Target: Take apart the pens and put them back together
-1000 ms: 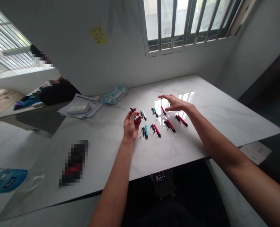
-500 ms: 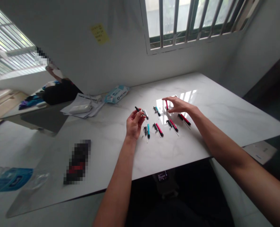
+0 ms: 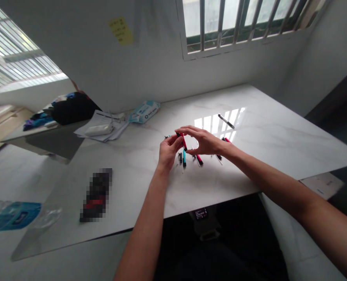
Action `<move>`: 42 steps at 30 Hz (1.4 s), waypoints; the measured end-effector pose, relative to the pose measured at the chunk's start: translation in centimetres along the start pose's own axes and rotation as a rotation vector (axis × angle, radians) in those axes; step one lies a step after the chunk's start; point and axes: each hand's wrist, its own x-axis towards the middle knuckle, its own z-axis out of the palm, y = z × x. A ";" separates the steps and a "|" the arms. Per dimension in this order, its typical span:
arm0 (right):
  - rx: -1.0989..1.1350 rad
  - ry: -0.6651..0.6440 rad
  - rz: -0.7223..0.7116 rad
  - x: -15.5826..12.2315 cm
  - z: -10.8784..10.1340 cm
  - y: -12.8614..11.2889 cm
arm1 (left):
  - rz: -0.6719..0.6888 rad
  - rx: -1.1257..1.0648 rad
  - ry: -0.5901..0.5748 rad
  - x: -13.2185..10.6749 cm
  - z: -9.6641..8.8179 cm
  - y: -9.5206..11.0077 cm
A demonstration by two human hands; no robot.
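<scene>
My two hands meet above a white marble table (image 3: 249, 168). My left hand (image 3: 166, 152) is closed on a small black pen part whose end shows at its fingertips. My right hand (image 3: 201, 141) pinches a red pen barrel (image 3: 184, 141) and holds it against my left fingers. Below them lie several pen pieces on the table: a teal barrel (image 3: 184, 158), a red barrel (image 3: 199, 159) and black caps. A black pen (image 3: 226, 121) lies alone farther back in the window's reflection.
A wipes packet (image 3: 144, 111) and papers with a white object (image 3: 99, 128) lie at the back left. A blurred dark object (image 3: 95, 195) sits on the near left. A blue-labelled packet (image 3: 13, 215) lies at the far left. A barred window is above.
My right hand picked a red barrel from the back row and carried it left to my left hand. The lone black pen, hidden before, now shows.
</scene>
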 end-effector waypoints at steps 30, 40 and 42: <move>0.255 0.352 0.400 -1.0 -2.8 9.9 | 0.263 0.284 0.191 0.3 -0.3 0.2; 0.611 0.367 0.362 0.6 -1.3 6.2 | 0.332 0.445 0.133 -0.6 0.6 0.5; 0.708 0.369 0.388 0.8 -0.7 5.7 | 0.325 0.418 0.127 -0.9 1.1 0.6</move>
